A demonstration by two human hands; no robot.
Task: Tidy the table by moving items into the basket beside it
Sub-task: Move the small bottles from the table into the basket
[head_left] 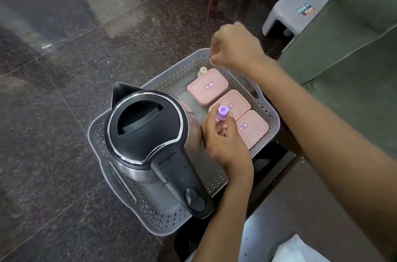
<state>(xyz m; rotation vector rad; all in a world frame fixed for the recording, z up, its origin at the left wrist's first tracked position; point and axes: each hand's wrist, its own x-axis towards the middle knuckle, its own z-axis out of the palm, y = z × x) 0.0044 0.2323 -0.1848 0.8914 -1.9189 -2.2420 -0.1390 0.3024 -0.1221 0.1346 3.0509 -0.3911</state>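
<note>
Head view, grey perforated basket (163, 216) holding black kettle (148, 126) near-left, three pink lidded boxes (207, 86) right, cream bottle (202, 71) far corner, left hand (227, 143) pinching purple bottle (223, 113) above boxes, right hand (235, 47) clenched, empty, over far rim.

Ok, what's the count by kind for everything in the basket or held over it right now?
kettle: 1
pink boxes: 3
cream bottle: 1
purple bottle, gripped by the left hand above the basket: 1
Total: 6
</note>
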